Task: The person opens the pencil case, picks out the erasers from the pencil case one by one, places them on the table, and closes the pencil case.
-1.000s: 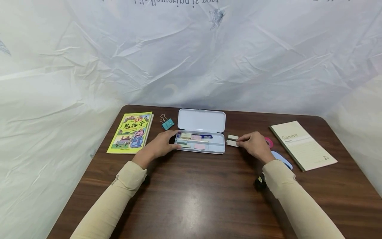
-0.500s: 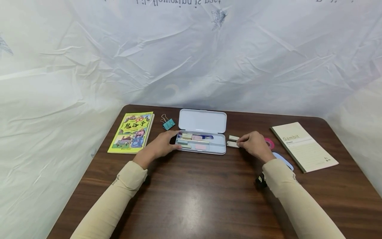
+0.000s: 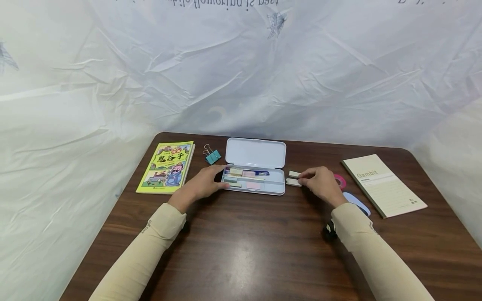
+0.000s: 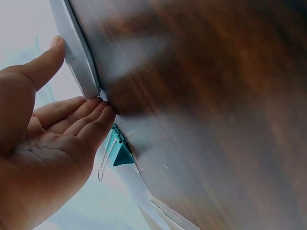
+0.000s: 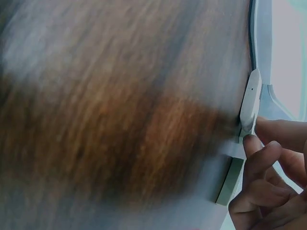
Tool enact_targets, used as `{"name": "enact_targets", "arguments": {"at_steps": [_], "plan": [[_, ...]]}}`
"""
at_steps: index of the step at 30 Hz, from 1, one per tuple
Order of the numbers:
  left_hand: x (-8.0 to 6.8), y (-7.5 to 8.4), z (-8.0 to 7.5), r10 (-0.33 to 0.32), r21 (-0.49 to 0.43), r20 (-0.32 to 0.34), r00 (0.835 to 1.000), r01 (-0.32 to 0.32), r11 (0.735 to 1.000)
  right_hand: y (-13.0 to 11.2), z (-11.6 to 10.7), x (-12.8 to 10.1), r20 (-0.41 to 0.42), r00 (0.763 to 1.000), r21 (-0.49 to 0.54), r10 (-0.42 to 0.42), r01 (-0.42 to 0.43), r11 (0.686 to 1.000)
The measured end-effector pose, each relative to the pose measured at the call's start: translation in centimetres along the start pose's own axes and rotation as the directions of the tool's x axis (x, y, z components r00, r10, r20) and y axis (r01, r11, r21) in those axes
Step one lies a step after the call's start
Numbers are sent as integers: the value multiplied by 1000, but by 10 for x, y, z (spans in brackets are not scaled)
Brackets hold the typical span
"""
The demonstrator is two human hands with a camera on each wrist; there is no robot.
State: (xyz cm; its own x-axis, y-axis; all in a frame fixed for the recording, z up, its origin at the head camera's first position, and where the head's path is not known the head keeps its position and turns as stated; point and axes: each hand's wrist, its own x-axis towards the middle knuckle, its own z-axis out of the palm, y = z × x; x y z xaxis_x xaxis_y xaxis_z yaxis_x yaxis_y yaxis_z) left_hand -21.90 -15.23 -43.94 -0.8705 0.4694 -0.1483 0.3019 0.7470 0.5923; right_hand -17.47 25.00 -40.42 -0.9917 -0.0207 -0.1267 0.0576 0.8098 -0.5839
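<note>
The near eraser (image 3: pixel 293 182) lies lengthwise across the table, between the open pencil case (image 3: pixel 253 184) and your right hand (image 3: pixel 319 184), whose fingertips pinch its right end. Your left hand (image 3: pixel 201 185) steadies the case's left end, fingers relaxed, toward the table's far edge.

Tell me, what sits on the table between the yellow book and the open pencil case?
A teal binder clip lies between the book and the case, clearest in the head view. The left hand rests at the case's left end.
</note>
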Motion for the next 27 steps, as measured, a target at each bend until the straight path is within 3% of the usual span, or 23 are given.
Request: {"name": "enact_targets", "arguments": {"at_steps": [4, 13, 27], "plan": [[1, -1, 1, 1, -5, 0, 1000, -1, 1000, -1, 2, 0, -38, 999, -5, -9, 9, 1000], [27, -44, 22, 28, 55, -25, 999, -26, 998, -24, 14, 5, -108, 993, -16, -48, 46, 999], [29, -47, 23, 1, 19, -4, 1000, -1, 1000, -85, 56, 27, 0, 993, -10, -121, 121, 993]]}}
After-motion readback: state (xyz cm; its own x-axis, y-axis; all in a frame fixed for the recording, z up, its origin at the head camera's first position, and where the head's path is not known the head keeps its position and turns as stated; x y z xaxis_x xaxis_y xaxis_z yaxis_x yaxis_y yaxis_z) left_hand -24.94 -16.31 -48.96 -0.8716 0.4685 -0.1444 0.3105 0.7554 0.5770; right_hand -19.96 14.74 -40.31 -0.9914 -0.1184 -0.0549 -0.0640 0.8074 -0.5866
